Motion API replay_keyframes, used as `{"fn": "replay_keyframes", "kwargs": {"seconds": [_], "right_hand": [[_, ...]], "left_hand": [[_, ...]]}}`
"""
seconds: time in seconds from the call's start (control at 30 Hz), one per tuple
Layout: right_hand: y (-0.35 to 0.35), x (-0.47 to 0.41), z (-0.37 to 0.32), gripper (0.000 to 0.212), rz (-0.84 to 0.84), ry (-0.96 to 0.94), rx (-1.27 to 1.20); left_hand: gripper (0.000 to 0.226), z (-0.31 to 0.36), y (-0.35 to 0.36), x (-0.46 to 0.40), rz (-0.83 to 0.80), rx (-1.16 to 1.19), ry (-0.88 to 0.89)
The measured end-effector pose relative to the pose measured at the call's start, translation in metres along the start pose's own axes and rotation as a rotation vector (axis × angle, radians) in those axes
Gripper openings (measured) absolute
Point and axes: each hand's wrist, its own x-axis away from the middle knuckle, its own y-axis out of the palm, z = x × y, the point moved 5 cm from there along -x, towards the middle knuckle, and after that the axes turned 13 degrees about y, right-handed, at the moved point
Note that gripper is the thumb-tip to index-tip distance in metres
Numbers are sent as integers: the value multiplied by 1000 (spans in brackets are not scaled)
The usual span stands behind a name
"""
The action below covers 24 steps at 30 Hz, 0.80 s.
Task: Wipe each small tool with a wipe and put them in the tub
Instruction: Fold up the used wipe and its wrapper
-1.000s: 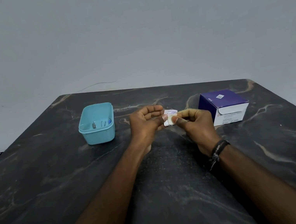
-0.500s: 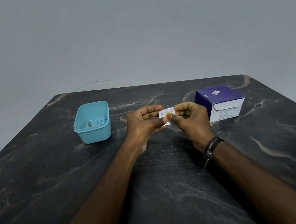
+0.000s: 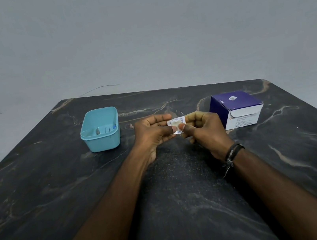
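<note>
Both hands are pinching a small white foil wipe sachet (image 3: pixel 176 124) between them above the table's middle, the left hand (image 3: pixel 153 133) gripping its left edge and the right hand (image 3: pixel 202 128) its right, probably to tear it open. At ten o'clock the light blue plastic tub (image 3: pixel 102 138) is standing with small tools (image 3: pixel 105 129) inside, reachable over bare dark marbled tabletop (image 3: pixel 185 188). At two o'clock the purple-and-white cardboard box (image 3: pixel 236 108) is sitting near the right edge.

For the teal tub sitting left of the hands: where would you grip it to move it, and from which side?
Probably from above, across the narrow width of the teal tub, fingers under the flared rim on its left and right walls. It stands upright and open on the table with small tools loose inside, so a level lift suits. Both the left hand and right hand currently pinch a wipe packet.
</note>
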Motion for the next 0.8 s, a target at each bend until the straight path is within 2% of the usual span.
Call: {"fn": "replay_keyframes", "kwargs": {"seconds": [0.13,0.27,0.63,0.8], "right_hand": [[1,3,-2,19,-13,-9,19],[2,3,-3,14,-2,-22,28],[-4,0,-3,21,62,-56,-15],[-7,-1,-3,23,92,-83,-5]], "left_hand": [[26,-1,0,-1,2,-32,-22],[20,-3,1,-1,-15,-49,-44],[18,-8,3,-2,-107,54,-208],[41,-10,6,0,-203,20,-241]]}}
